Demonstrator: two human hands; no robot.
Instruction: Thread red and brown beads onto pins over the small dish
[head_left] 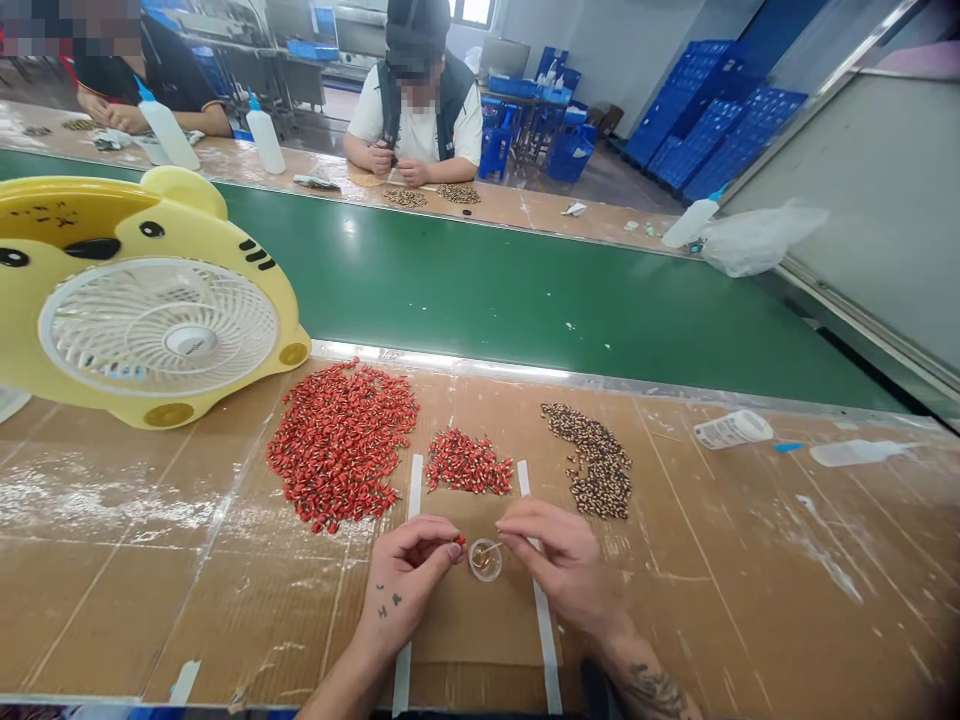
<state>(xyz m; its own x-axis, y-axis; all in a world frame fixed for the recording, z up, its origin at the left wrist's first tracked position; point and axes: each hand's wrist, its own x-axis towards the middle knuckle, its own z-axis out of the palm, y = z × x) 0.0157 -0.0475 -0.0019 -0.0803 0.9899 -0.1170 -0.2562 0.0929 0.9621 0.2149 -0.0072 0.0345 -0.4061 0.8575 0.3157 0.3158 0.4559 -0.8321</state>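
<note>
One small red piece [460, 541], pinched in the left hand [416, 566], toward the near edge of a brown cardboard-topped counter [712, 610].
Right hand [561, 558] pinches a thin pale stick [492, 547], apparently dipping a round clear plastic cup [487, 578]; a steady lift seems called for.

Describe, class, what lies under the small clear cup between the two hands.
Around the small clear cup, brown cardboard shows between two white tape strips, so it seems to rest on that. The patch beneath its base is covered and cannot be seen.
</note>
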